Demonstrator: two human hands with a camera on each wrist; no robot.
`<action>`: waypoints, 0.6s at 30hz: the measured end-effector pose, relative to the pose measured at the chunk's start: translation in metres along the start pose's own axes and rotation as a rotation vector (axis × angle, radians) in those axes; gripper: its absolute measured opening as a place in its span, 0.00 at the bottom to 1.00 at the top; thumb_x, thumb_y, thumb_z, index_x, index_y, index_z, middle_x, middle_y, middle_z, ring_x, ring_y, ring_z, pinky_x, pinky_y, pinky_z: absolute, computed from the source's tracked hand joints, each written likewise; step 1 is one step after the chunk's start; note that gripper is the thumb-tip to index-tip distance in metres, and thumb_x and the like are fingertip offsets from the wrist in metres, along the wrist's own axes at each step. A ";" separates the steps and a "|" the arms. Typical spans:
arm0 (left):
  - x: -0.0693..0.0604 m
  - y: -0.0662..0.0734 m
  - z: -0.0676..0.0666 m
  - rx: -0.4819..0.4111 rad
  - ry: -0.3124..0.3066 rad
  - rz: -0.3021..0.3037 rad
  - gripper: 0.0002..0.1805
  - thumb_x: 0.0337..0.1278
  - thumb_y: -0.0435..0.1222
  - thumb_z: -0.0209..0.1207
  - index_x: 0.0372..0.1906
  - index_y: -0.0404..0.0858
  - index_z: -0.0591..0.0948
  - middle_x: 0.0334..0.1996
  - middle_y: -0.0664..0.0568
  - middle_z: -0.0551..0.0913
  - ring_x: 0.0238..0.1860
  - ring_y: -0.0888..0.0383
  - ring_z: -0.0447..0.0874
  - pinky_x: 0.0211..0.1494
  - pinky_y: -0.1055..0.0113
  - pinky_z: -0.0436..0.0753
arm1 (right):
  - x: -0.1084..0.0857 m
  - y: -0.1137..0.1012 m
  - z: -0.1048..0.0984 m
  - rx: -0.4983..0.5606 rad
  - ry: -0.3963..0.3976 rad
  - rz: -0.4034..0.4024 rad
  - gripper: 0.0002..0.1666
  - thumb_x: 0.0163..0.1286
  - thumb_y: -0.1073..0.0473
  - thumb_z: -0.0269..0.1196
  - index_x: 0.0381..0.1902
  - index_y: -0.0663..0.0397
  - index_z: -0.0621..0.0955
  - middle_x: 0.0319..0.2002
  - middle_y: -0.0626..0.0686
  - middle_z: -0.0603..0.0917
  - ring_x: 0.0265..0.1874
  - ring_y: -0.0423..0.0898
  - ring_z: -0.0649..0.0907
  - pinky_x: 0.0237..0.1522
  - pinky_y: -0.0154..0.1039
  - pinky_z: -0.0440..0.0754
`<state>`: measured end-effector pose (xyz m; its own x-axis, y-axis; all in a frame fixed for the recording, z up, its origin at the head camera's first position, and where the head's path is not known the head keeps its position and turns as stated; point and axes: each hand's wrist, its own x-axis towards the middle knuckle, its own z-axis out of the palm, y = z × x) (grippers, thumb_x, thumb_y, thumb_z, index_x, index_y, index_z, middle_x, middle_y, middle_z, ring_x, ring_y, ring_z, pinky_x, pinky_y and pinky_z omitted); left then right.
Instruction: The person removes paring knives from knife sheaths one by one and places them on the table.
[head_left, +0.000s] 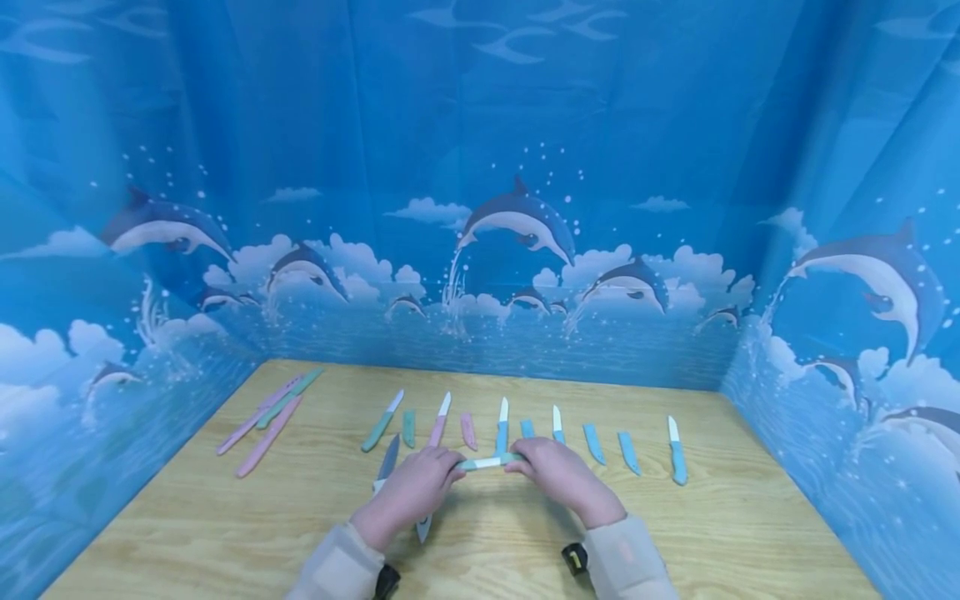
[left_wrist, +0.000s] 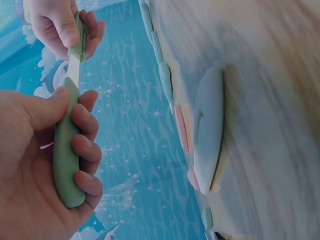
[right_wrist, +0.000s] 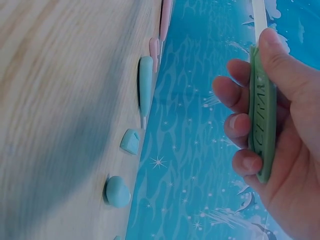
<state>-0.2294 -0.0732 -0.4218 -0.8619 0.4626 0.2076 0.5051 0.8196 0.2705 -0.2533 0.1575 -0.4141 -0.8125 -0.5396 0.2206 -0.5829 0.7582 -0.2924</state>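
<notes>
My left hand grips the green handle of a small knife with a white blade. In my right hand is a green sheath with raised lettering, fingers curled round it. Part of the blade lies inside the sheath; a short white stretch shows between the two hands. Both hands hold knife and sheath in line above the table. Beneath the left hand a dark blade and a pale pointed tip stick out; the rest is hidden by the hand.
On the wooden table lie a green knife, a pink knife, several blue knives, and loose sheaths such as the green one and pink one. Pink and green pieces overlap at left. A dolphin-print curtain surrounds the table.
</notes>
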 end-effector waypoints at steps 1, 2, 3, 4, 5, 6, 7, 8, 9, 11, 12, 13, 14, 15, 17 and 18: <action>0.000 0.000 0.000 -0.001 -0.001 -0.001 0.12 0.67 0.42 0.55 0.48 0.41 0.81 0.36 0.56 0.83 0.39 0.58 0.81 0.47 0.56 0.81 | 0.000 0.000 0.000 -0.001 0.000 -0.001 0.08 0.67 0.52 0.62 0.31 0.49 0.79 0.22 0.39 0.74 0.21 0.33 0.70 0.27 0.32 0.75; 0.000 0.000 0.000 0.000 -0.001 -0.001 0.12 0.67 0.42 0.55 0.48 0.41 0.81 0.36 0.56 0.83 0.39 0.58 0.81 0.47 0.56 0.81 | 0.000 0.000 0.000 -0.001 0.000 -0.001 0.08 0.67 0.52 0.62 0.31 0.49 0.79 0.22 0.39 0.74 0.22 0.33 0.70 0.27 0.32 0.75; 0.000 0.000 0.000 0.001 -0.002 -0.002 0.12 0.67 0.42 0.55 0.48 0.41 0.81 0.36 0.56 0.83 0.39 0.58 0.82 0.47 0.56 0.81 | 0.000 0.000 0.000 -0.001 0.001 -0.002 0.08 0.67 0.52 0.62 0.32 0.49 0.79 0.22 0.39 0.74 0.22 0.33 0.70 0.28 0.32 0.75; 0.000 0.000 0.000 0.006 -0.001 -0.002 0.12 0.67 0.42 0.55 0.48 0.41 0.81 0.36 0.56 0.83 0.39 0.58 0.82 0.47 0.56 0.81 | 0.000 0.000 0.000 -0.002 0.002 -0.002 0.08 0.67 0.52 0.62 0.32 0.49 0.79 0.23 0.39 0.75 0.22 0.33 0.71 0.28 0.32 0.76; 0.000 0.000 0.000 0.007 -0.001 -0.003 0.12 0.67 0.42 0.55 0.48 0.41 0.81 0.37 0.56 0.83 0.40 0.57 0.82 0.47 0.56 0.81 | 0.000 0.000 0.000 -0.003 0.003 -0.003 0.08 0.67 0.52 0.62 0.32 0.49 0.79 0.23 0.39 0.75 0.22 0.33 0.71 0.28 0.32 0.76; 0.000 -0.001 0.000 0.008 -0.001 -0.003 0.12 0.68 0.42 0.55 0.48 0.41 0.81 0.37 0.56 0.83 0.40 0.57 0.82 0.47 0.56 0.81 | 0.000 0.000 0.000 -0.003 0.004 -0.003 0.08 0.67 0.52 0.62 0.32 0.49 0.79 0.23 0.39 0.75 0.22 0.33 0.71 0.28 0.32 0.76; 0.000 -0.001 0.000 0.009 -0.002 -0.004 0.12 0.68 0.42 0.54 0.48 0.41 0.81 0.37 0.56 0.83 0.40 0.57 0.82 0.48 0.56 0.81 | 0.000 0.001 0.000 -0.003 0.006 -0.004 0.08 0.67 0.52 0.62 0.32 0.49 0.79 0.23 0.39 0.75 0.22 0.33 0.71 0.28 0.32 0.76; 0.000 -0.001 0.000 0.012 0.000 -0.004 0.12 0.68 0.42 0.54 0.48 0.41 0.81 0.37 0.55 0.83 0.40 0.57 0.82 0.48 0.56 0.81 | -0.001 0.001 0.000 0.000 0.007 -0.005 0.08 0.67 0.52 0.62 0.32 0.49 0.79 0.23 0.39 0.75 0.22 0.33 0.71 0.28 0.32 0.76; 0.000 -0.001 0.000 0.014 0.002 -0.004 0.12 0.68 0.42 0.54 0.48 0.41 0.81 0.37 0.55 0.83 0.40 0.57 0.82 0.48 0.56 0.81 | -0.001 0.001 0.000 0.004 0.005 -0.001 0.08 0.67 0.52 0.62 0.32 0.49 0.79 0.23 0.40 0.75 0.22 0.33 0.70 0.27 0.32 0.75; 0.001 -0.001 0.000 0.009 -0.001 -0.009 0.13 0.68 0.42 0.54 0.48 0.41 0.81 0.37 0.55 0.83 0.41 0.56 0.82 0.49 0.55 0.81 | -0.001 0.001 -0.001 0.007 0.007 0.003 0.08 0.67 0.52 0.62 0.32 0.49 0.80 0.23 0.41 0.77 0.22 0.33 0.71 0.28 0.32 0.76; 0.001 -0.001 0.000 0.007 -0.001 -0.011 0.13 0.68 0.42 0.54 0.48 0.41 0.81 0.38 0.54 0.83 0.41 0.55 0.82 0.49 0.55 0.81 | -0.001 0.001 -0.001 0.011 0.008 0.007 0.08 0.67 0.52 0.62 0.32 0.50 0.80 0.24 0.42 0.78 0.22 0.33 0.72 0.28 0.32 0.76; 0.001 -0.001 -0.001 0.004 -0.002 -0.012 0.13 0.68 0.42 0.54 0.48 0.41 0.81 0.38 0.54 0.84 0.42 0.55 0.82 0.50 0.55 0.81 | -0.001 0.002 -0.001 0.011 0.012 0.009 0.08 0.67 0.52 0.62 0.33 0.50 0.80 0.24 0.42 0.79 0.23 0.34 0.73 0.28 0.33 0.77; 0.001 -0.001 -0.001 0.003 -0.002 -0.014 0.13 0.68 0.42 0.54 0.48 0.41 0.81 0.39 0.54 0.84 0.43 0.54 0.82 0.50 0.54 0.81 | -0.002 0.002 -0.002 0.014 0.013 0.015 0.08 0.67 0.52 0.62 0.33 0.50 0.80 0.25 0.43 0.80 0.23 0.34 0.73 0.29 0.33 0.77; 0.001 -0.001 -0.002 -0.004 -0.001 -0.013 0.12 0.67 0.42 0.55 0.48 0.41 0.81 0.39 0.53 0.84 0.43 0.54 0.82 0.50 0.54 0.81 | -0.002 0.003 -0.002 0.011 0.016 0.023 0.09 0.68 0.52 0.61 0.34 0.50 0.81 0.26 0.43 0.80 0.23 0.34 0.74 0.29 0.33 0.77; 0.000 -0.001 -0.003 -0.022 0.006 -0.019 0.12 0.67 0.41 0.55 0.48 0.40 0.81 0.39 0.53 0.84 0.42 0.55 0.83 0.48 0.55 0.82 | -0.003 0.006 -0.004 0.000 0.029 0.036 0.09 0.68 0.52 0.61 0.33 0.50 0.80 0.25 0.43 0.79 0.23 0.34 0.75 0.29 0.33 0.78; 0.000 -0.002 -0.004 -0.032 0.010 -0.022 0.12 0.67 0.41 0.55 0.47 0.40 0.81 0.38 0.53 0.84 0.41 0.55 0.83 0.47 0.56 0.83 | -0.004 0.007 -0.005 0.001 0.034 0.047 0.09 0.68 0.52 0.61 0.33 0.51 0.80 0.25 0.43 0.79 0.23 0.35 0.75 0.29 0.34 0.78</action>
<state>-0.2298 -0.0758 -0.4188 -0.8722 0.4413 0.2110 0.4877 0.8179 0.3053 -0.2540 0.1666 -0.4128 -0.8385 -0.4901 0.2384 -0.5437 0.7823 -0.3041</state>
